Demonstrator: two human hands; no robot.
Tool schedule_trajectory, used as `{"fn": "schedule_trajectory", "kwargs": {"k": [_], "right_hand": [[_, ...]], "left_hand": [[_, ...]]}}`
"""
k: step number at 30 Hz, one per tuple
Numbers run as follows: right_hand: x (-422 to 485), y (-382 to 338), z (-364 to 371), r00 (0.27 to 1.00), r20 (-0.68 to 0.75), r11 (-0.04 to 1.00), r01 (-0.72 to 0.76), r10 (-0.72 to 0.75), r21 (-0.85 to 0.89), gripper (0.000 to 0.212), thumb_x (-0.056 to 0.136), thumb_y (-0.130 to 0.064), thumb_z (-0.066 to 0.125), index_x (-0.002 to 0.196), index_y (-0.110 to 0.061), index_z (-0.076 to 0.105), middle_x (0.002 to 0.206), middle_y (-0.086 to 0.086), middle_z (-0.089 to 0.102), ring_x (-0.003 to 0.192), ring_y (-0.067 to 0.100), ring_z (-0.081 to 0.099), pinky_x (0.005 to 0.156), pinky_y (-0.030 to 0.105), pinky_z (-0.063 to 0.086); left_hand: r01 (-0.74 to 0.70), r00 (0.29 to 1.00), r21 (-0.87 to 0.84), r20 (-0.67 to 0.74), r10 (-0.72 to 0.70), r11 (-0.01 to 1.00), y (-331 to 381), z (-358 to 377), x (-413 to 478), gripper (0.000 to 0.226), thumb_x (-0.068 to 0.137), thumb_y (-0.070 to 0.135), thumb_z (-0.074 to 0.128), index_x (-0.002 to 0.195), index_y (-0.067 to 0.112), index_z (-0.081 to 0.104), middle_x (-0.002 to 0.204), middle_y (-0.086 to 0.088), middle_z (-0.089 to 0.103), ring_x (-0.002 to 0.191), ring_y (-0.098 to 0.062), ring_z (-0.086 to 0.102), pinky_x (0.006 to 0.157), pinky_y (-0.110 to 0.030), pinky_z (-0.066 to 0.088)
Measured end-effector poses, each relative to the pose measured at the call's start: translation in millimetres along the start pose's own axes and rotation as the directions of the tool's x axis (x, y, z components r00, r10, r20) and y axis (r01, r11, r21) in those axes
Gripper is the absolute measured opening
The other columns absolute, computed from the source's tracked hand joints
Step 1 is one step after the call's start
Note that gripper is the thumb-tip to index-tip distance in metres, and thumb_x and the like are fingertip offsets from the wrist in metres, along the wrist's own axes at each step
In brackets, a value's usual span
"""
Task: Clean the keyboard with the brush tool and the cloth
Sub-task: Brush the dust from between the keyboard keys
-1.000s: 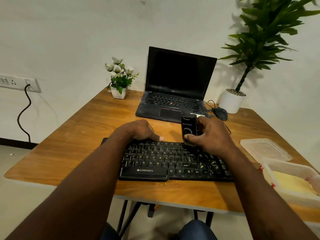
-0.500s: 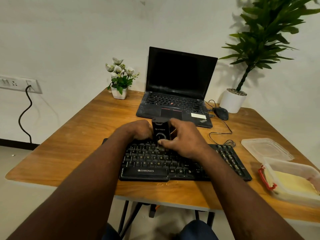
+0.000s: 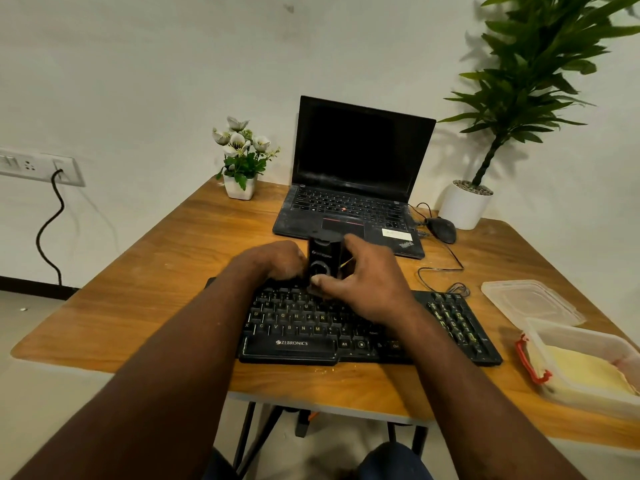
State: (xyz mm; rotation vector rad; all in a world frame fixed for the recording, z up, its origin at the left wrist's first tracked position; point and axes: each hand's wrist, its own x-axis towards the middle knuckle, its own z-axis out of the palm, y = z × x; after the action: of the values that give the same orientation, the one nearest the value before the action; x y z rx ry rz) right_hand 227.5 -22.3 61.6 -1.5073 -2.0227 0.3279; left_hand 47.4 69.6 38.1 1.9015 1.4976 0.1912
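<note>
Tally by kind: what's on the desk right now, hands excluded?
Keyboard: 1
Laptop: 1
Mouse: 1
Potted plants: 2
Brush tool: 1
Plastic container: 1
Lid: 1
Cloth: 1
Total: 9

Warm, moderately bright indoor light comes from the front and right: the tall plant [image 3: 530, 81] far right of the grip casts soft shadows leftward on the wall [image 3: 138, 64]. At the grip, the right hand [image 3: 367, 289], the brush tool [image 3: 322, 265] and the left hand [image 3: 277, 261] just left of it are motion-smeared (the tool's lettering is unreadable). The counter [image 3: 138, 306] edges bow with wide-angle distortion.
</note>
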Motion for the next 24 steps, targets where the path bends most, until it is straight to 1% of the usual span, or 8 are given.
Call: {"fn": "schedule_trajectory", "kwargs": {"k": [2,3,7,12,15,18,22,24], "right_hand": [[-7.4,-4.3,5.2,0.991,0.126,0.995,0.042,-0.054,0.091,0.06,0.079,-0.037,0.087,0.131,-0.027,0.059,0.114,-0.011,0.069,0.093,0.001,0.065,0.074,0.015,0.055],[-7.6,-2.6,7.6,0.992,0.114,0.997,0.049,-0.055,0.054,0.06,0.079,-0.038,0.087,0.131,-0.027,0.059,0.116,-0.011,0.069,0.095,0.002,0.065,0.077,0.017,0.055],[-1.7,9.5,-3.5,0.993,-0.112,0.99,-0.052,0.038,-0.13,0.056,0.079,-0.043,0.085,0.125,-0.025,0.059,0.115,-0.008,0.068,0.096,0.008,0.062,0.079,0.024,0.056],[-17.6,5.9,-2.5,0.991,0.114,0.995,0.058,-0.067,0.081,0.056,0.078,-0.034,0.088,0.128,-0.028,0.063,0.115,-0.015,0.069,0.101,0.003,0.065,0.084,0.024,0.059],[-13.2,18.9,-21.2,0.993,0.116,0.999,-0.029,0.03,-0.014,0.059,0.079,-0.032,0.086,0.131,-0.029,0.059,0.117,-0.014,0.066,0.102,0.005,0.063,0.078,0.018,0.053],[-8.7,27.6,-37.6,0.993,0.102,0.99,-0.048,0.061,-0.133,0.054,0.079,-0.033,0.086,0.126,-0.029,0.059,0.118,-0.009,0.067,0.104,0.01,0.063,0.085,0.029,0.057],[-14.4,9.6,-13.8,0.989,0.115,0.995,0.096,-0.096,0.004,0.045,0.078,-0.032,0.087,0.117,-0.031,0.064,0.111,-0.013,0.068,0.102,0.004,0.062,0.087,0.028,0.055],[-17.4,8.8,-1.4,0.976,0.118,0.983,0.185,-0.183,-0.007,0.039,0.078,-0.033,0.088,0.108,-0.03,0.064,0.102,-0.014,0.067,0.095,0.004,0.062,0.081,0.029,0.056]], "left_hand": [[-0.026,0.999,0.003,0.024,0.026,1.0,-1.7,-1.0,1.5,0.004,0.096,0.02,0.068,0.092,0.019,0.07,0.102,-0.005,0.072,0.095,-0.021,0.066,0.099,-0.045,0.053],[-0.024,1.0,0.012,0.012,0.024,1.0,-2.2,-0.3,2.7,0.006,0.096,0.021,0.068,0.091,0.019,0.069,0.104,-0.006,0.072,0.095,-0.021,0.065,0.098,-0.044,0.053],[0.034,0.999,-0.08,-0.008,-0.035,0.996,1.4,2.7,-1.7,0.021,0.09,0.035,0.078,0.078,0.018,0.074,0.095,0.0,0.072,0.097,-0.019,0.062,0.095,-0.042,0.046],[0.041,0.998,-0.006,-0.049,-0.041,0.999,3.3,0.8,-1.2,0.015,0.098,0.015,0.065,0.084,0.014,0.069,0.096,-0.006,0.072,0.083,-0.017,0.063,0.08,-0.035,0.052],[0.059,0.998,-0.14,0.009,-0.058,0.988,3.2,2.1,-5.6,0.024,0.089,0.033,0.078,0.08,0.013,0.07,0.086,-0.001,0.069,0.081,-0.016,0.059,0.076,-0.035,0.045],[0.055,0.998,-0.177,0.016,-0.053,0.983,2.8,2.9,-7.4,0.033,0.084,0.045,0.081,0.088,0.013,0.075,0.095,-0.001,0.071,0.095,-0.018,0.06,0.089,-0.039,0.044],[0.03,0.999,-0.098,0.019,-0.028,0.995,2.5,-0.3,-3.4,0.019,0.096,0.025,0.07,0.08,0.015,0.071,0.087,-0.002,0.071,0.08,-0.015,0.061,0.076,-0.033,0.048],[0.022,1.0,-0.089,0.008,-0.021,0.996,0.2,-0.2,-1.8,0.016,0.095,0.019,0.07,0.08,0.018,0.074,0.09,-0.004,0.074,0.086,-0.018,0.065,0.083,-0.036,0.053]]}}
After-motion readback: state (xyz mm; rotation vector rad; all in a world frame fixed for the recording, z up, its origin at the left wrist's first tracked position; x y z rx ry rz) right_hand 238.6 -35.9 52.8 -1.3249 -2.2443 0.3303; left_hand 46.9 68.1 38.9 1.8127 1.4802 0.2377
